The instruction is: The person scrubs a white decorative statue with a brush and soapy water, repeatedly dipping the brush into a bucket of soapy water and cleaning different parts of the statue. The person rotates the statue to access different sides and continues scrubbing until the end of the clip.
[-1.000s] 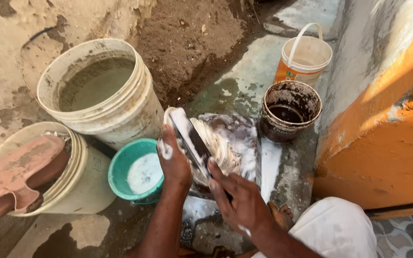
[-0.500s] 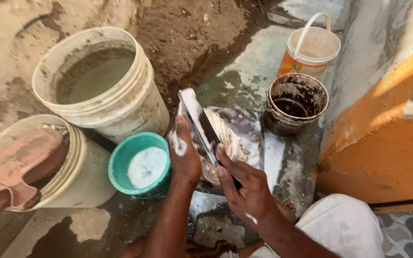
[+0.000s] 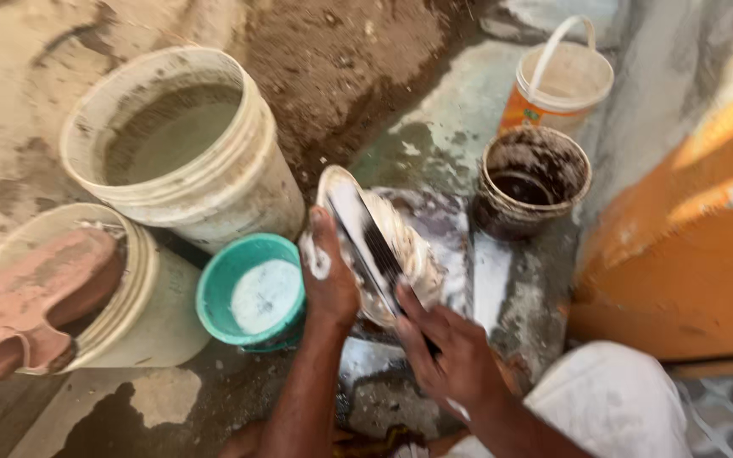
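An orange label (image 3: 526,108) wraps the white handled pail (image 3: 558,81) at the far right, partly hidden behind the dark pot (image 3: 529,180).

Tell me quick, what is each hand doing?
Left hand: closed on the plate, held tilted on edge.
Right hand: closed on a dark blade pressed against the plate.

Left hand (image 3: 330,280): forearm enters from 6 o'clock, runs up toward 12, fingers curled in a grip, thumb extended toward 12, white smears on the knuckles. Right hand (image 3: 451,352): forearm enters from 5 o'clock, fingers pinched together pointing toward 11, wrist slightly bent.
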